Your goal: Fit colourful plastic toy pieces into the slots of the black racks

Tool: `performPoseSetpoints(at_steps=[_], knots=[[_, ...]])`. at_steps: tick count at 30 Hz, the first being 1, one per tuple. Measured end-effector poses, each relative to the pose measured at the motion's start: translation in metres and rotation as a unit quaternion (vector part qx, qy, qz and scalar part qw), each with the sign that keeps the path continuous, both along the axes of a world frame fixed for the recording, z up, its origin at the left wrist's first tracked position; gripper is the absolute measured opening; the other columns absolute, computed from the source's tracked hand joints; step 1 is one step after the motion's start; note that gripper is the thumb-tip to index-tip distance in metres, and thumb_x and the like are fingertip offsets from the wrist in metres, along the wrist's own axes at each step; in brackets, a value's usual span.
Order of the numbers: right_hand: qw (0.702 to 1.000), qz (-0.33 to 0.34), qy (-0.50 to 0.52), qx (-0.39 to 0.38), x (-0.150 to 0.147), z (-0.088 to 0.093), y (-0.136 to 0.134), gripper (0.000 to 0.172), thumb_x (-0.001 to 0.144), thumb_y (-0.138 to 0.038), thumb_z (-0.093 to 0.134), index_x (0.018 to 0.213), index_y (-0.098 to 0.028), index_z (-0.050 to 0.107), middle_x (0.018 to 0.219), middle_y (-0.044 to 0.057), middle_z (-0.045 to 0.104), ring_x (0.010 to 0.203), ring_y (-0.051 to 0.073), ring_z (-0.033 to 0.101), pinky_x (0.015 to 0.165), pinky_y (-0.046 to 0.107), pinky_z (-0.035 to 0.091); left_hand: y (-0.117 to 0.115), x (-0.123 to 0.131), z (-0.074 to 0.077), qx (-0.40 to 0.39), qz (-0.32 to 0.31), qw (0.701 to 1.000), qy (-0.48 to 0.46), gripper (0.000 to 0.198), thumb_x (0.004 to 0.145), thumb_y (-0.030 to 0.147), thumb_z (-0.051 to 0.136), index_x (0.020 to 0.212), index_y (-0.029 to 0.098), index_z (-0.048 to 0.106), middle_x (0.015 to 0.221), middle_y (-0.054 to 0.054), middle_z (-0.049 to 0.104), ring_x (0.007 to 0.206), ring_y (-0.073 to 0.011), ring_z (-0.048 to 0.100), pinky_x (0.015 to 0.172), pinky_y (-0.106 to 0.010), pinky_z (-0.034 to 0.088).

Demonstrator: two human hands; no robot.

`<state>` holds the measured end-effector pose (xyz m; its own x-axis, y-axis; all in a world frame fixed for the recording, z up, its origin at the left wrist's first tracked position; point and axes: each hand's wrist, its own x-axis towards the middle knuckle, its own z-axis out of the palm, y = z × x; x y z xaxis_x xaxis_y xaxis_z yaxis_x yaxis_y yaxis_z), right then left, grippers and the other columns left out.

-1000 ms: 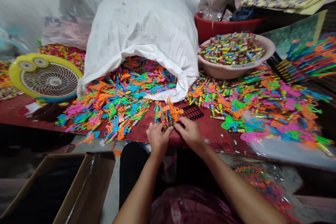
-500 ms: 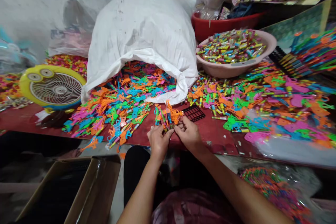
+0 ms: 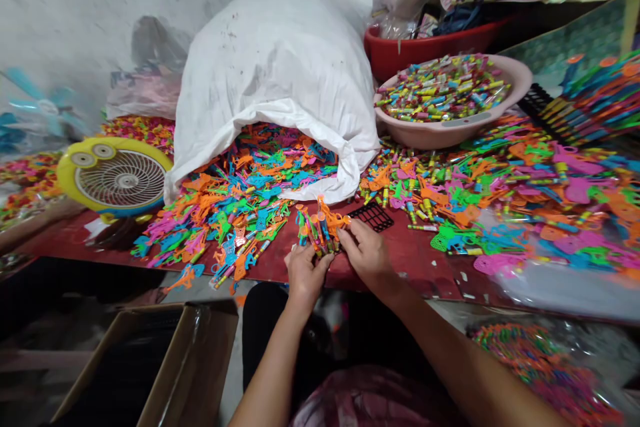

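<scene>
My left hand (image 3: 304,271) and my right hand (image 3: 367,251) meet at the front edge of the red table (image 3: 400,253), both pinched on a small bunch of colourful plastic toy pieces (image 3: 320,223), orange, green and blue. A black plastic grid (image 3: 371,215) lies just right of the bunch. Behind the hands a big white sack (image 3: 280,80) lies open, spilling a heap of bright plastic toy pieces (image 3: 235,187) onto the table.
A pink basin (image 3: 450,127) of small coloured tubes and a red tub (image 3: 425,47) stand back right. More toy pieces (image 3: 500,193) cover the right side. A yellow fan (image 3: 116,175) sits left. An open cardboard box (image 3: 150,360) stands on the floor below left.
The view has shifted slightly, so everything sits a little more to the right and lower. Both hands stay on the bunch, working it with small finger movements.
</scene>
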<state>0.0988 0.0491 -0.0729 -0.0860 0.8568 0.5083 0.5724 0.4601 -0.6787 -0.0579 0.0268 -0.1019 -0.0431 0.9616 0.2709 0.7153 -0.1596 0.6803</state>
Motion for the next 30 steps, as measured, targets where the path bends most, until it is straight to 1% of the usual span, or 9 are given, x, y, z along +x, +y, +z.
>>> performPoseSetpoints(at_steps=[3, 6, 8, 10, 13, 16, 20, 24, 30], knots=[[0.999, 0.037, 0.024, -0.024, 0.004, -0.008, -0.003, 0.013, 0.093, -0.024, 0.052, 0.083, -0.019, 0.058, 0.076, 0.000, 0.056, 0.068, 0.013, 0.053, 0.063, 0.024, 0.038, -0.016, -0.004, -0.003, 0.032, -0.028, 0.998, -0.049, 0.019, 0.083, 0.028, 0.068, 0.102, 0.022, 0.072, 0.095, -0.004, 0.071, 0.092, -0.0203, 0.063, 0.083, -0.033, 0.049], [0.997, 0.056, 0.012, -0.050, 0.008, -0.015, -0.004, 0.006, 0.088, -0.019, 0.058, 0.083, -0.019, 0.061, 0.076, -0.001, 0.054, 0.068, 0.013, 0.051, 0.061, 0.023, 0.037, -0.038, -0.008, -0.002, 0.083, 0.022, 0.993, -0.085, 0.026, 0.087, 0.028, 0.064, 0.113, 0.022, 0.068, 0.107, -0.006, 0.070, 0.098, -0.0194, 0.065, 0.086, -0.033, 0.051], [0.995, 0.063, -0.005, -0.071, 0.010, -0.017, -0.004, 0.009, 0.088, -0.017, 0.057, 0.079, -0.019, 0.060, 0.076, -0.001, 0.053, 0.068, 0.012, 0.050, 0.061, 0.023, 0.036, -0.046, -0.009, 0.011, 0.160, 0.095, 0.980, -0.063, 0.026, 0.088, 0.028, 0.064, 0.113, 0.021, 0.066, 0.103, -0.006, 0.068, 0.095, -0.0189, 0.064, 0.086, -0.034, 0.051], [0.994, 0.076, -0.020, -0.082, 0.011, -0.017, -0.002, 0.012, 0.089, -0.016, 0.056, 0.078, -0.019, 0.059, 0.076, -0.001, 0.054, 0.070, 0.013, 0.051, 0.063, 0.023, 0.036, -0.041, -0.010, 0.033, 0.268, 0.145, 0.953, 0.005, 0.033, 0.084, 0.028, 0.070, 0.115, 0.019, 0.064, 0.105, -0.008, 0.066, 0.101, -0.0213, 0.061, 0.093, -0.038, 0.047], [0.991, 0.090, -0.050, -0.082, 0.011, -0.016, 0.000, 0.014, 0.092, -0.018, 0.055, 0.078, -0.018, 0.059, 0.078, 0.000, 0.055, 0.073, 0.013, 0.052, 0.066, 0.024, 0.036, -0.015, -0.010, 0.071, 0.289, 0.042, 0.951, 0.106, 0.048, 0.080, 0.032, 0.075, 0.124, 0.019, 0.059, 0.121, -0.012, 0.061, 0.115, -0.0254, 0.055, 0.101, -0.044, 0.041], [0.990, 0.079, -0.095, -0.072, 0.010, -0.012, 0.000, 0.016, 0.094, -0.022, 0.053, 0.079, -0.018, 0.059, 0.081, 0.002, 0.057, 0.074, 0.014, 0.054, 0.067, 0.025, 0.037, 0.013, -0.010, 0.093, 0.243, -0.079, 0.959, 0.126, 0.035, 0.086, 0.032, 0.069, 0.119, 0.021, 0.063, 0.111, -0.008, 0.067, 0.106, -0.0224, 0.057, 0.095, -0.041, 0.042], [0.987, 0.043, -0.147, -0.048, 0.003, -0.009, -0.001, 0.016, 0.097, -0.026, 0.050, 0.089, -0.018, 0.062, 0.090, 0.005, 0.061, 0.079, 0.015, 0.057, 0.068, 0.026, 0.037, 0.024, -0.009, 0.095, 0.216, -0.112, 0.960, 0.135, 0.016, 0.091, 0.025, 0.061, 0.105, 0.022, 0.068, 0.098, -0.004, 0.070, 0.097, -0.0209, 0.057, 0.091, -0.040, 0.042], [0.979, -0.014, -0.198, -0.040, -0.008, -0.006, -0.006, 0.024, 0.100, -0.029, 0.042, 0.101, -0.017, 0.063, 0.096, 0.006, 0.062, 0.077, 0.015, 0.058, 0.064, 0.027, 0.036, 0.021, -0.008, 0.093, 0.218, -0.126, 0.959, 0.131, 0.015, 0.092, 0.022, 0.058, 0.103, 0.020, 0.068, 0.097, -0.005, 0.070, 0.098, -0.0210, 0.055, 0.091, -0.039, 0.041], [0.956, -0.081, -0.276, -0.050, -0.019, 0.003, -0.010, 0.031, 0.101, -0.027, 0.034, 0.097, -0.016, 0.063, 0.089, 0.008, 0.062, 0.068, 0.016, 0.056, 0.057, 0.031, 0.030, 0.022, -0.013, 0.097, 0.203, -0.157, 0.959, 0.124, 0.014, 0.093, 0.022, 0.056, 0.103, 0.021, 0.066, 0.100, -0.004, 0.070, 0.099, -0.0201, 0.056, 0.094, -0.039, 0.040]])
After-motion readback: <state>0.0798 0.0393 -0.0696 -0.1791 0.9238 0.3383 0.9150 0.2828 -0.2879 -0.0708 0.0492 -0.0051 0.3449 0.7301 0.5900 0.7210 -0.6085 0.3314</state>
